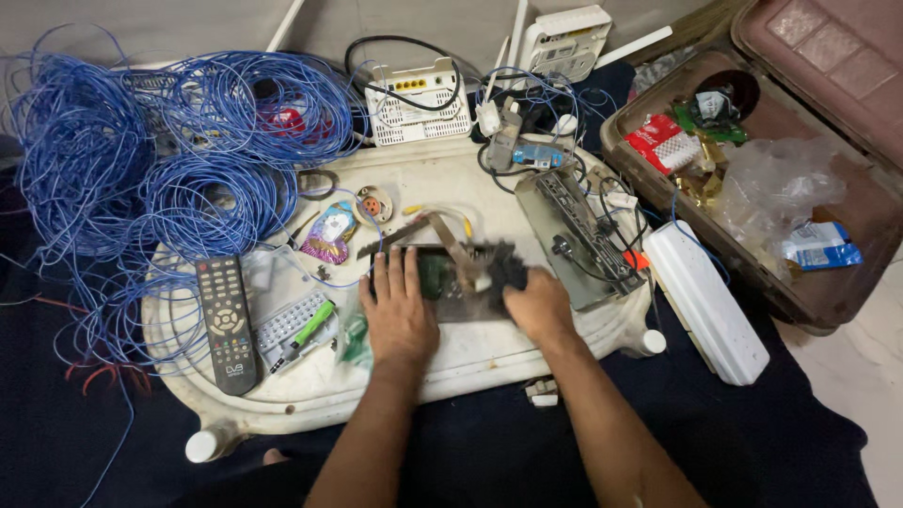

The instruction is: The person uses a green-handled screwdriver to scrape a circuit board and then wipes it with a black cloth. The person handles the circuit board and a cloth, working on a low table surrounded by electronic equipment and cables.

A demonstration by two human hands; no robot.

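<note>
Heaps of thin blue wire (141, 150) lie in loose coils well left of the fingers, spilling over the dark cloth (752, 442) and onto the white plastic surface (442, 179), an oval tray-like top with rounded feet. Far right of the fingers stands an open brown suitcase (837, 282) holding crumpled clear plastic and small packets. Just right of it lies a long white plastic box (705, 301). Beyond the fingers sit two white vented router boxes (414, 103). A grey metal bracket (574, 235) rests right of the fingers, with thin wires across it. A black remote (224, 320) with many buttons lies left of the left hand.

The left hand (400, 315) lies flat, fingers (395, 268) spread narrowly on the edge of a dark circuit board (451, 282), which sits between both hands. The right hand (538, 306) is curled around a black blurred brush-like thing (503, 263) at the board's right end. A green marker (310, 325) lies left of the left wrist.
</note>
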